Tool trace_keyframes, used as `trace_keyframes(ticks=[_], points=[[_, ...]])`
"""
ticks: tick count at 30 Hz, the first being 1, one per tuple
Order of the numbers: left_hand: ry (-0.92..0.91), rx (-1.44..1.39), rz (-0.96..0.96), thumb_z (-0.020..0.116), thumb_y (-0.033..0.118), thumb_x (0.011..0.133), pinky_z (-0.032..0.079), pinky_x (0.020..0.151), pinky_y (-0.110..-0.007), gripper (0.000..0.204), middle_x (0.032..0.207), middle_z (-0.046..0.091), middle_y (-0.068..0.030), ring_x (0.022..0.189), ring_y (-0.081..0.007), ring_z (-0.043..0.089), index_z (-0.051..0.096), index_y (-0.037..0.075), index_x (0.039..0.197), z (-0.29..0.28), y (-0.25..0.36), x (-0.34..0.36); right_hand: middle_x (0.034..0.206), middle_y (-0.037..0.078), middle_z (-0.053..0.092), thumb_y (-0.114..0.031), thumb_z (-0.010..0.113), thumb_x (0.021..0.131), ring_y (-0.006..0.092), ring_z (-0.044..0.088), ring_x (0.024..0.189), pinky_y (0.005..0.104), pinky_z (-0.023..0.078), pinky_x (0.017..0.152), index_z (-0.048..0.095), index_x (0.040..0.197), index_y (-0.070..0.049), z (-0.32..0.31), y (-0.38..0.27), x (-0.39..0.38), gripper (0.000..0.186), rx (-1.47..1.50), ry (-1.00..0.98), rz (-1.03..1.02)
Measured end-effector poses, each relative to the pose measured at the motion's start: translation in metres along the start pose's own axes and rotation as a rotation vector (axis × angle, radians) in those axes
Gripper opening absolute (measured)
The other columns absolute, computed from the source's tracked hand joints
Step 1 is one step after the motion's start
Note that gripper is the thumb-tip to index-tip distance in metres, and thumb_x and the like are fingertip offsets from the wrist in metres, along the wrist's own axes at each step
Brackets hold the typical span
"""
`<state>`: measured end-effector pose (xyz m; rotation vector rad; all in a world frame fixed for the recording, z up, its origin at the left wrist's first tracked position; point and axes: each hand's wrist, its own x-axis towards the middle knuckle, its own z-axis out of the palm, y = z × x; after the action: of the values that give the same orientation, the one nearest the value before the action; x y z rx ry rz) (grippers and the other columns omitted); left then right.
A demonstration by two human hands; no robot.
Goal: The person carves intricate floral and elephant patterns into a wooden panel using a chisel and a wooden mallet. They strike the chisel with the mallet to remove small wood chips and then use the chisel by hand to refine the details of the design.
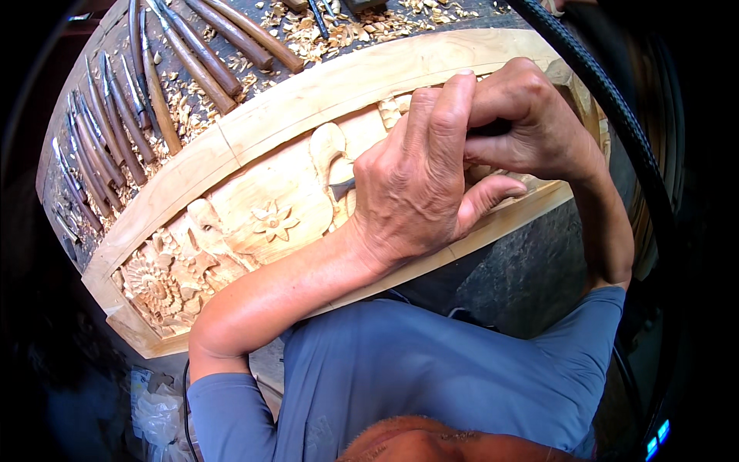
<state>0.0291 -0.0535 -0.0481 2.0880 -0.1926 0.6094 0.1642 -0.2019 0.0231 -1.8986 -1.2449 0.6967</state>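
Here, two hands crowd a small carving tool against a pale wooden relief panel (323,100).

Mid-cut, I'd judge: the left hand (416,185), centre frame, has its fingers (450,115) curled together over the tool, whose grey blade tip (342,187) peeks out at the hand's left edge, touching the carved figure. The right hand (531,115), upper right, is clenched on the dark handle behind it. The panel runs slantwise from lower left to upper right on the counter (523,269); a carved flower (275,222) sits just left of the blade. A row of wooden-handled chisels (154,85) and wood shavings (346,31) lie upper left. Next calls for a slow, shallow push.
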Motion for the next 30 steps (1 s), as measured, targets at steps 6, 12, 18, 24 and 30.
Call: trace_keyframes(ticks=[6,12,18,24,30], points=[[-0.018,-0.005,-0.010,0.088,0.062,0.082,0.064,0.071,-0.038,0.111,0.125,0.067,-0.0165,0.096,-0.0317,0.077,0.043,-0.001,0.161,-0.004,0.004,0.001,0.080,0.015,0.080,-0.002,0.090,0.079,0.0260,0.079,0.071,0.0348,0.063,0.070,0.082,0.094,0.001,0.003,-0.003,-0.001,0.017,0.003,0.016,0.010],[0.001,-0.035,0.007,0.089,0.060,0.081,0.063,0.068,-0.038,0.112,0.124,0.068,-0.0167,0.093,-0.0313,0.077,0.043,-0.002,0.161,-0.003,0.004,0.000,0.078,0.016,0.078,-0.001,0.088,0.078,0.0288,0.078,0.070,0.0366,0.061,0.067,0.082,0.092,0.000,0.007,-0.006,-0.003,0.016,0.009,0.045,0.019],[0.053,0.027,0.216,0.079,0.061,0.087,0.054,0.061,-0.032,0.102,0.122,0.069,-0.0157,0.081,-0.0228,0.069,0.048,-0.002,0.161,-0.006,0.006,-0.004,0.073,0.011,0.072,0.001,0.084,0.078,0.0301,0.071,0.062,0.0397,0.055,0.058,0.078,0.088,-0.003,0.000,-0.021,-0.020,0.013,-0.059,0.098,-0.124],[-0.063,-0.025,0.199,0.081,0.059,0.090,0.063,0.076,-0.038,0.098,0.133,0.067,-0.0230,0.098,-0.0331,0.075,0.051,-0.003,0.160,-0.011,0.010,-0.001,0.072,0.012,0.071,0.000,0.086,0.078,0.0301,0.071,0.062,0.0388,0.054,0.058,0.076,0.087,-0.002,0.006,-0.024,-0.034,0.013,-0.109,0.164,-0.003],[0.011,-0.036,0.165,0.083,0.056,0.084,0.061,0.073,-0.038,0.106,0.137,0.064,-0.0213,0.094,-0.0299,0.071,0.046,-0.003,0.164,-0.003,0.002,-0.002,0.074,0.014,0.072,-0.001,0.087,0.078,0.0321,0.072,0.065,0.0386,0.056,0.062,0.078,0.088,-0.002,0.004,-0.018,-0.019,0.014,-0.058,0.114,-0.002]])
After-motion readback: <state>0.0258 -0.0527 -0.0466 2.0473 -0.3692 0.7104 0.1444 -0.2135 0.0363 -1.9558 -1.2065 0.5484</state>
